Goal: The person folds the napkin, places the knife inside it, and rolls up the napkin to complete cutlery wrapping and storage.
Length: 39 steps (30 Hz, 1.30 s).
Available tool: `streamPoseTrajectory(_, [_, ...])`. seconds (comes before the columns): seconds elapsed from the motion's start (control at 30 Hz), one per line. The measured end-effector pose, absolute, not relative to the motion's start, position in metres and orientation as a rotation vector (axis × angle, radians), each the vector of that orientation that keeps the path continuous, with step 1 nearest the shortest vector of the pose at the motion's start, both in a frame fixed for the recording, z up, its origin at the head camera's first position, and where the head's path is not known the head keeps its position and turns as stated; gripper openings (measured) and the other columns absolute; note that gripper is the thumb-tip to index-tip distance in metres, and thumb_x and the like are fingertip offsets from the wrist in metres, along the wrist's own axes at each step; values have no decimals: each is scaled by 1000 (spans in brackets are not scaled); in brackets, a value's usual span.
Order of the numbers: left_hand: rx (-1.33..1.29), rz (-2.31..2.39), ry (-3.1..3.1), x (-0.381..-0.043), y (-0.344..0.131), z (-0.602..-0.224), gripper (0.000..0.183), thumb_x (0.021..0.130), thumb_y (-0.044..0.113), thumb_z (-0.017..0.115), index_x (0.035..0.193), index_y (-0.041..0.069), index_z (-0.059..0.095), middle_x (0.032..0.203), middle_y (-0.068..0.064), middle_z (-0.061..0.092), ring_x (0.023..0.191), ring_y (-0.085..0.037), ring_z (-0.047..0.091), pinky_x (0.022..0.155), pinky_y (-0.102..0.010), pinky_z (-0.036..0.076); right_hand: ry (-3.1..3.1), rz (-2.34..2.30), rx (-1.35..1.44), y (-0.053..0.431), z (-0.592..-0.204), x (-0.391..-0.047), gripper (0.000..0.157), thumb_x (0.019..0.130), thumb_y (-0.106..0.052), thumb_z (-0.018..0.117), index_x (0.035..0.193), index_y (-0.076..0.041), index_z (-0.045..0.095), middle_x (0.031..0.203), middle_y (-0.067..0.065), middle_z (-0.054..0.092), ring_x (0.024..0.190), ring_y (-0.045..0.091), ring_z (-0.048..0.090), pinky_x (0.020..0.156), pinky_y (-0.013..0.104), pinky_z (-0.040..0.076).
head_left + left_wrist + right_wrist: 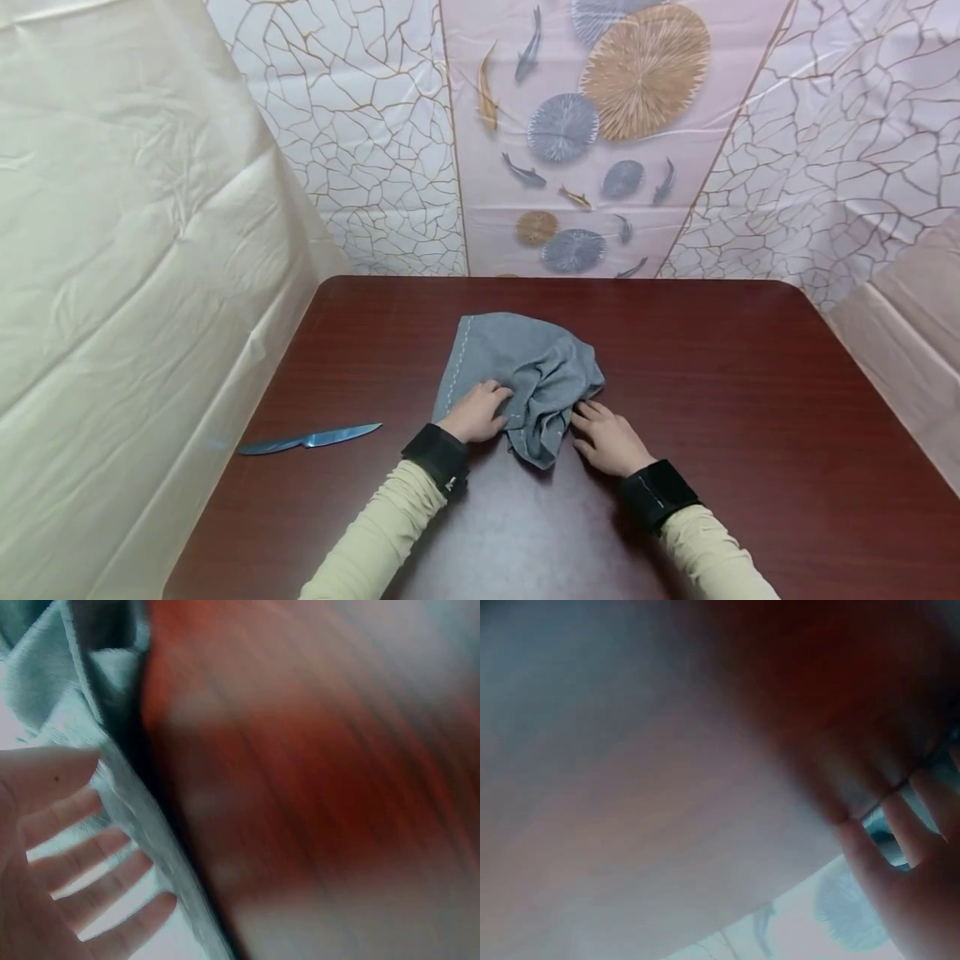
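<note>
A crumpled grey cloth [487, 350] with a line of pale stitching along its left edge lies mid-table. Its left part is fairly flat, while the right and front parts are bunched into folds. My left hand [477, 412] rests on the cloth's front left, and in the left wrist view its spread fingers [112, 900] lie along the hem. Beside the bunched right side is my right hand [611, 437], fingertips right at the cloth's edge. Fairly straight fingers [911, 829] of that hand show in the right wrist view, touching down at the tabletop.
A blue knife [311, 439] lies on the dark red-brown table [750, 400] to the left, its tip toward the cloth. Cream sheeting [150, 250] hangs along the left side, and a patterned covering [390, 167] stands behind the back edge.
</note>
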<state>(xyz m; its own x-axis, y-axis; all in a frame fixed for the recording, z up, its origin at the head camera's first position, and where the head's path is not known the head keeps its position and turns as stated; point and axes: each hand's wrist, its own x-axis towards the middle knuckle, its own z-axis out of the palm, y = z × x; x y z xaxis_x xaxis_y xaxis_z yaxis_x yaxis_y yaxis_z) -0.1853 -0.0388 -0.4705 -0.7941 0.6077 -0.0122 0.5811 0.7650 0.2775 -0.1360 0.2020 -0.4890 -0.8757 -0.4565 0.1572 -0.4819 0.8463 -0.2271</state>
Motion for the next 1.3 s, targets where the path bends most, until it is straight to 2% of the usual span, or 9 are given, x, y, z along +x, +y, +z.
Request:
streamPoseTrajectory(0.13, [1008,386,2839,-188,-45,-474,46,84,18,64,124,0,50,115,-14,52,107,-25,51,91,-33,40,-2924,267,774,199,-489,-141,40,82,-22,65,116,0,60,117,21,55,110,37,48,79,52,43])
streamPoseTrajectory(0.33, [1021,391,2833,-190,-48,-478,59,71,17,75,121,-2,51,113,-13,55,105,-25,53,88,-34,42,-2655,356,775,183,-483,-150,34,80,-18,67,109,0,63,103,16,59,96,30,53,76,42,45])
streamPoseTrajectory(0.47, [1156,419,2911,-190,-48,-481,40,69,3,68,108,1,61,100,-11,61,95,-25,58,82,-34,46,-2582,378,791,169,-478,-158,32,76,-13,67,103,3,64,104,18,55,97,32,51,74,44,44])
streamPoseTrajectory(0.53, [1192,415,2930,-190,-47,-480,36,69,-1,64,105,2,63,97,-10,62,93,-24,59,81,-34,46,-2606,369,804,167,-484,-164,26,73,-10,66,94,5,65,103,20,54,98,34,50,72,47,45])
streamPoseTrajectory(0.7, [1167,342,2897,-191,-43,-479,40,73,-3,57,113,0,60,105,-12,60,97,-26,58,83,-34,46,-2758,306,798,175,-511,-172,20,72,-10,56,82,5,64,104,20,56,99,33,50,74,47,43])
streamPoseTrajectory(0.83, [1149,314,2891,-191,-43,-477,39,76,-5,51,113,1,62,111,-11,60,102,-26,57,83,-35,46,-2887,277,745,179,-496,-165,22,73,-10,59,87,6,65,105,20,57,100,34,51,79,49,42])
streamPoseTrajectory(1.0, [1074,237,2953,-193,-59,-477,31,80,-3,48,102,6,68,116,-6,60,103,-24,58,74,-39,50,-2953,269,744,209,-483,-156,20,75,-19,62,87,-4,68,102,14,59,99,31,53,80,51,41])
streamPoseTrajectory(1.17, [947,305,2970,-203,-87,-476,37,78,-4,47,109,4,66,120,-5,59,109,-24,55,83,-38,47,-3035,381,717,255,-477,-152,34,76,-20,64,101,3,65,113,22,57,113,39,46,91,58,31])
streamPoseTrajectory(1.3, [861,291,2965,-212,-106,-474,40,76,-4,48,110,5,66,121,-4,58,111,-24,54,86,-40,44,-3044,412,695,286,-472,-151,40,76,-16,65,112,2,62,119,23,55,120,43,37,91,60,26])
